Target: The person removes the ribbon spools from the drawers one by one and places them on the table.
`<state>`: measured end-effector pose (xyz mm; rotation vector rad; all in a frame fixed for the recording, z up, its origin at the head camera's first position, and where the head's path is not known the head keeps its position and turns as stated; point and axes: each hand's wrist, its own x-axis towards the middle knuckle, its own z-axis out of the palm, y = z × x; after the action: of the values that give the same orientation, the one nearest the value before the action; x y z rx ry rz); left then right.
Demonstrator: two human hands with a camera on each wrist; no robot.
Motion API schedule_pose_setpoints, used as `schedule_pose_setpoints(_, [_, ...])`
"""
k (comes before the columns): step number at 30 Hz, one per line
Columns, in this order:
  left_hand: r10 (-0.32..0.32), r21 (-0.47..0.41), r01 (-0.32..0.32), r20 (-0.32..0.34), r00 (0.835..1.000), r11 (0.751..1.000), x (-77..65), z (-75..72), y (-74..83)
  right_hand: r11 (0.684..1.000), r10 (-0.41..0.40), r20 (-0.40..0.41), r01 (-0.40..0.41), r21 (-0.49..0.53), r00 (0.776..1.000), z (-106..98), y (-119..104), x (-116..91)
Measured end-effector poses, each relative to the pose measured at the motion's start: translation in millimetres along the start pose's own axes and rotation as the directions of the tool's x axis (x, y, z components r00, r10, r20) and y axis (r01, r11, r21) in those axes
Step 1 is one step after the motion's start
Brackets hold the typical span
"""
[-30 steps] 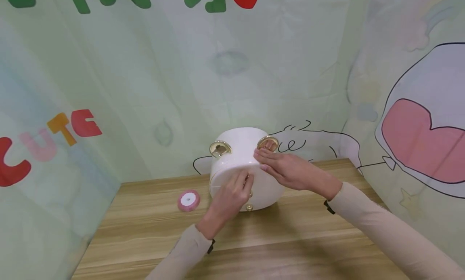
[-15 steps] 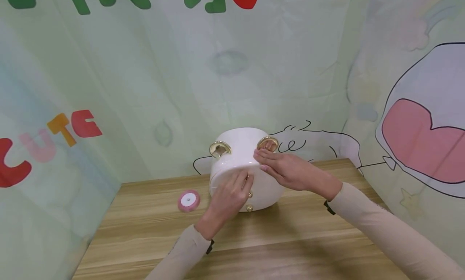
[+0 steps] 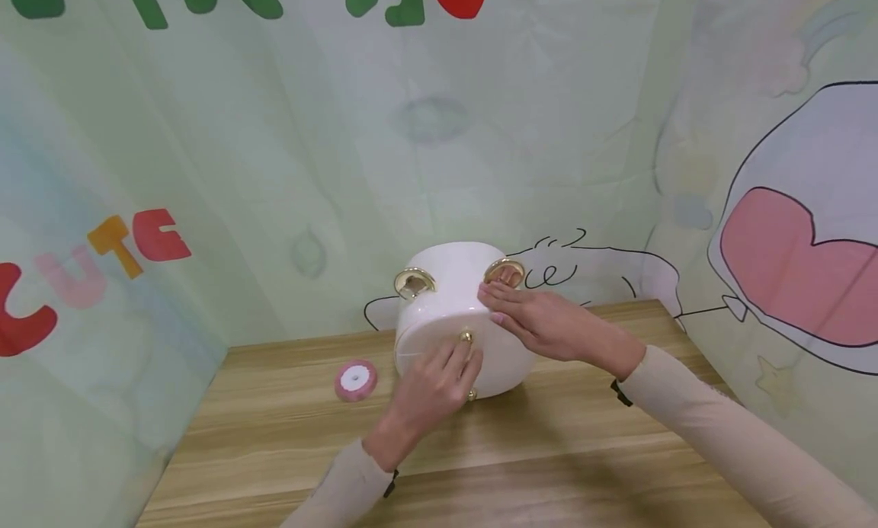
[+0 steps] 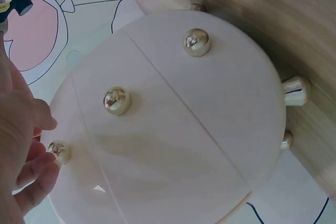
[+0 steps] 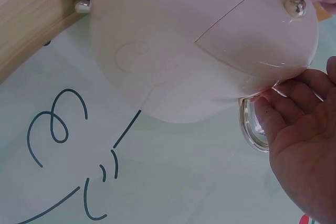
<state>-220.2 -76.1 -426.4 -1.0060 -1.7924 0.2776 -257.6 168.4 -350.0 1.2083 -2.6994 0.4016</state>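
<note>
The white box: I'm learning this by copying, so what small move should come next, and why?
Probably pinch the top gold knob with the left hand and pull gently. That hand is right beside the knob, the seam below it suggests a drawer front, and the right hand lies on the white box, which may steady it.

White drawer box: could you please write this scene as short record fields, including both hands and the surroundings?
Main object: white drawer box, upright on wood-grain table
Front: three gold knobs, two seams
Top: two gold ears
Left hand: fingertips by the top knob, not closed round it; contact unclear
Right hand: fingers resting on box top, beside right ear
Nearby: pink ribbon spool, left of box
Background: printed backdrop
</note>
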Motion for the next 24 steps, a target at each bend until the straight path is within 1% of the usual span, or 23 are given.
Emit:
schedule_pose_setpoints(2, [0.004, -0.013, -0.004, -0.003, 1.0, 1.0, -2.7, 1.3, 2.8, 1.0, 0.004, 0.006, -0.004, 0.003, 1.0, 0.0, -0.2, 0.1])
schedule_pose_setpoints(6, [-0.002, -0.025, 0.002, 0.015, 1.0, 1.0, -6.5, 4.8, 7.3, 1.0, 0.012, 0.011, -0.012, 0.007, 1.0, 0.8, -0.4, 0.5])
schedule_pose_setpoints(13, [0.017, -0.011, -0.016, 0.094, 0.995, 1.0, -13.7, 8.4, 14.1, 1.0, 0.005, 0.004, -0.005, 0.005, 1.0, 1.2, -0.3, 1.1])
schedule_pose_setpoints(18, [-0.002, -0.005, 0.003, 0.139, 0.99, 1.0, -18.7, 13.8, 19.1, 1.0, -0.003, -0.001, 0.003, 0.005, 1.0, 0.7, 0.0, 1.3])
schedule_pose_setpoints(21, [-0.012, -0.001, 0.012, 0.145, 0.989, 1.0, -20.7, 17.4, 21.2, 1.0, 0.001, -0.001, -0.001, 0.006, 1.0, 0.5, 0.0, 1.3])
schedule_pose_setpoints(24, [-0.021, -0.004, 0.022, 0.131, 0.991, 1.0, -22.2, 21.1, 22.8, 1.0, 0.002, 0.002, -0.002, 0.005, 1.0, 0.6, -0.1, 1.6])
